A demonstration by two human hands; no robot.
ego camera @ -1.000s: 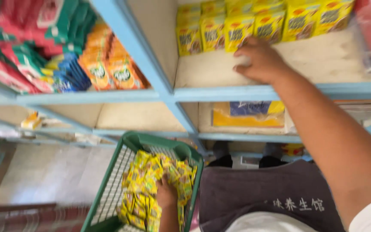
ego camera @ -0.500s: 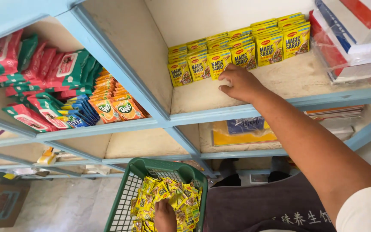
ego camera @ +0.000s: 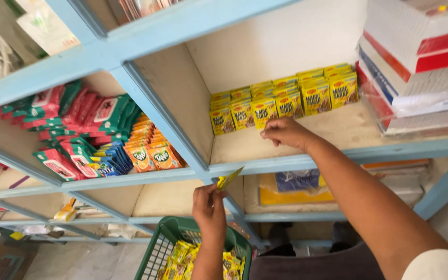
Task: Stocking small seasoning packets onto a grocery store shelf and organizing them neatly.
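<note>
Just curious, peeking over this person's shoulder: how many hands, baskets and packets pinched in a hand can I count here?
Hands: 2 (left hand, right hand)
Green basket: 1
Yellow packet pinched in the left hand: 1
Total: 4

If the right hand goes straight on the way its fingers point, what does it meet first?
Probably the row of yellow packets standing on the shelf; the right hand fingertips are already at them, though depth is unclear.
</note>
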